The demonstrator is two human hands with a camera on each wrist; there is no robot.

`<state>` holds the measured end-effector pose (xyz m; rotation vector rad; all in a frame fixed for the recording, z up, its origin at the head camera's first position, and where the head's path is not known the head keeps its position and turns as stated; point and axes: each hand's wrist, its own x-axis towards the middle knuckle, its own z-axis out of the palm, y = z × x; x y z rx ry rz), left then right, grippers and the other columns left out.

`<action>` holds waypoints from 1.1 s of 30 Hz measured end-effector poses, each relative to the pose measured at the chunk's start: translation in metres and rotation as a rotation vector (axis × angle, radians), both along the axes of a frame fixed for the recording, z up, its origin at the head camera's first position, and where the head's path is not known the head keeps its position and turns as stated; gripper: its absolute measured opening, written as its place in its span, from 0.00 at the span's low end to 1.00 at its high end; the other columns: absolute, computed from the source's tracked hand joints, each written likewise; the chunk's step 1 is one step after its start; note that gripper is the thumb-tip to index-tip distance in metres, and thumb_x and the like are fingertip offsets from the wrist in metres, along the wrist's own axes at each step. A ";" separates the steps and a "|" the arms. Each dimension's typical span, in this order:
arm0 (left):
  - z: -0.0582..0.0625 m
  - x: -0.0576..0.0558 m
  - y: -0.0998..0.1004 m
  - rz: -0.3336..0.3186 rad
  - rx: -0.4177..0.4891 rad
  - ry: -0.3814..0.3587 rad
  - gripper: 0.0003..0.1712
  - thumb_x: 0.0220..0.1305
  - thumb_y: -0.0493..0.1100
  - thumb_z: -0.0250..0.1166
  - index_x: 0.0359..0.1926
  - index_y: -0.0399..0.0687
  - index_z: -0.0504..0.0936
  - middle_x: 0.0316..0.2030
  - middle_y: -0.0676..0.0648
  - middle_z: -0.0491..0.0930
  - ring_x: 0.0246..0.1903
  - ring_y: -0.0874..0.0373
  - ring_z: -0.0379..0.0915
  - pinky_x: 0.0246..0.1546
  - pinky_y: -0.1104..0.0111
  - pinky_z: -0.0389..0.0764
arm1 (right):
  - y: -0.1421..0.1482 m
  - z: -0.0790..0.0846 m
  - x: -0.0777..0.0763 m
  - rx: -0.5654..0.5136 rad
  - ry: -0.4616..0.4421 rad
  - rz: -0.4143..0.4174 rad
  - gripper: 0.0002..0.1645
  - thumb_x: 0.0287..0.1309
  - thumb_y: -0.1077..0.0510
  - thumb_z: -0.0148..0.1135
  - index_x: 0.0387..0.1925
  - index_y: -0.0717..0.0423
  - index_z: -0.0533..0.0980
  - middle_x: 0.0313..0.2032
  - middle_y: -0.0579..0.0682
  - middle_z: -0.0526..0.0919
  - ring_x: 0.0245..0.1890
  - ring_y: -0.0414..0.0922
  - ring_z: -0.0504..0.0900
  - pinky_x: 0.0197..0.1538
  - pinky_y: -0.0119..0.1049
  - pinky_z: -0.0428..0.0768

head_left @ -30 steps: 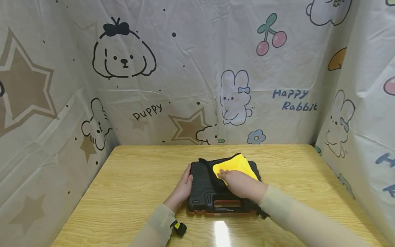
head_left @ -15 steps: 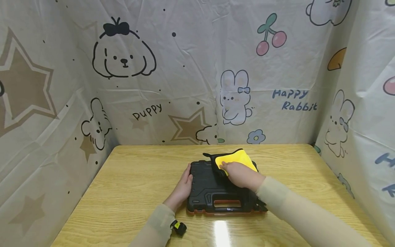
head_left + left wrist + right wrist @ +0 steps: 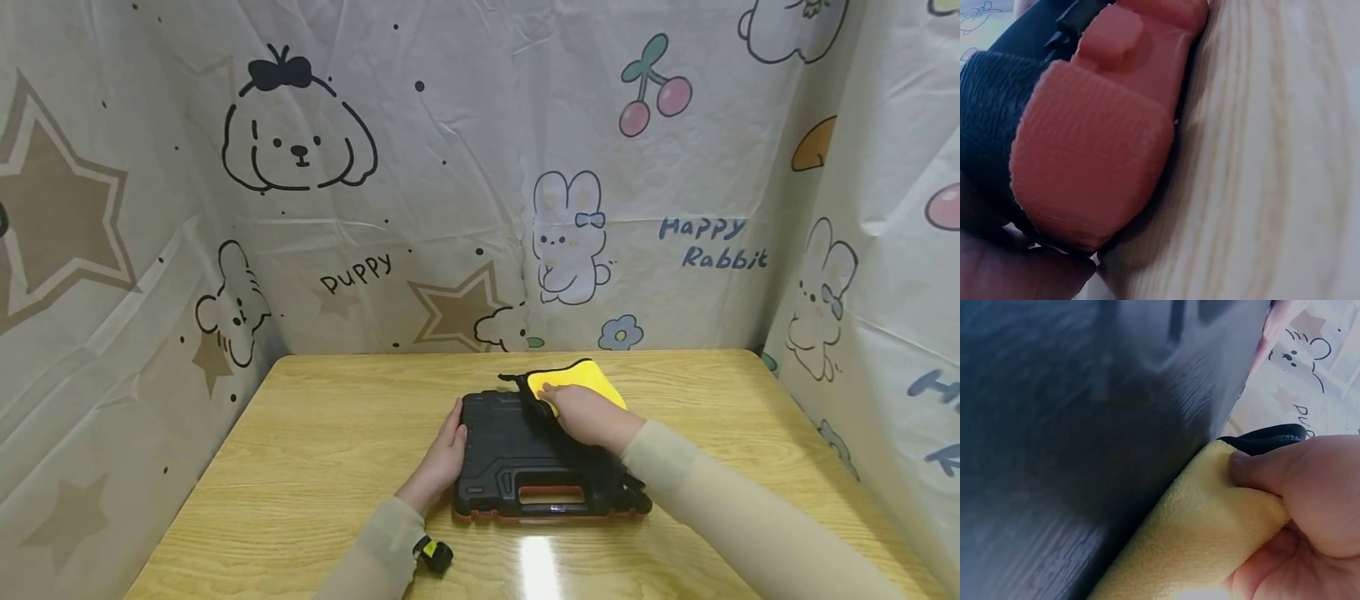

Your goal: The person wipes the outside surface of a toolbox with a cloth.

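A black plastic carrying case [image 3: 495, 433] with an orange lower half [image 3: 1094, 156] lies flat on the table, its handle toward me. My left hand [image 3: 444, 458] rests along the case's left side, fingers extended against the edge. On the lid's far right part, my right hand [image 3: 588, 414] grips a yellow cloth [image 3: 577, 379] with a black edge and black underside. In the right wrist view the thumb presses into the folded yellow cloth [image 3: 1191, 512], beside the dark lid [image 3: 1085, 425]. The right hand and forearm hide part of the case's right side.
The wooden table [image 3: 337, 425] ends at a white printed cloth wall [image 3: 450, 167] behind and on both sides. A small black wrist strap piece [image 3: 437, 556] hangs at the left cuff. Light glares on the table in front of the case.
My right hand has slid the cloth away from me, toward the lid's far edge, uncovering more of the lid near the handle. My left hand has stayed at the case's left side.
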<state>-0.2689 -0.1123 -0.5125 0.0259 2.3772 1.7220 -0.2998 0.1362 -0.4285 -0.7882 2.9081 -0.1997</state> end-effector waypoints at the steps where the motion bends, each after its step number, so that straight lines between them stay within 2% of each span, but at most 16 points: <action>1: 0.000 0.000 0.000 0.001 0.000 0.000 0.34 0.85 0.43 0.37 0.84 0.53 0.39 0.83 0.38 0.38 0.81 0.37 0.33 0.79 0.40 0.41 | 0.001 0.000 -0.001 0.001 -0.004 -0.002 0.27 0.68 0.69 0.57 0.68 0.64 0.74 0.68 0.60 0.77 0.68 0.56 0.77 0.72 0.50 0.73; 8: 0.002 0.001 0.002 0.003 -0.004 0.010 0.34 0.85 0.42 0.37 0.84 0.52 0.40 0.83 0.37 0.39 0.81 0.37 0.34 0.79 0.40 0.41 | 0.003 -0.002 -0.001 0.000 0.005 0.015 0.27 0.69 0.70 0.56 0.68 0.66 0.73 0.68 0.63 0.76 0.70 0.57 0.74 0.73 0.51 0.71; 17: 0.002 0.001 0.004 0.022 -0.010 0.021 0.33 0.85 0.41 0.37 0.84 0.51 0.41 0.82 0.36 0.40 0.81 0.36 0.34 0.79 0.39 0.41 | 0.000 0.001 0.012 0.037 -0.025 0.010 0.26 0.72 0.68 0.54 0.70 0.66 0.71 0.70 0.62 0.73 0.73 0.57 0.71 0.74 0.51 0.69; 23: 0.003 0.002 0.004 0.028 0.001 0.021 0.33 0.85 0.41 0.37 0.84 0.51 0.41 0.82 0.36 0.40 0.81 0.36 0.34 0.79 0.39 0.41 | 0.000 0.003 0.025 0.058 -0.035 0.019 0.26 0.73 0.67 0.54 0.69 0.65 0.73 0.70 0.62 0.74 0.72 0.56 0.72 0.74 0.50 0.70; 33: 0.004 0.003 0.005 0.024 0.011 0.022 0.33 0.84 0.40 0.37 0.84 0.50 0.40 0.82 0.36 0.39 0.81 0.35 0.33 0.78 0.39 0.41 | 0.001 0.010 0.058 0.112 -0.046 0.044 0.25 0.71 0.68 0.57 0.68 0.61 0.75 0.69 0.59 0.77 0.69 0.54 0.76 0.71 0.47 0.74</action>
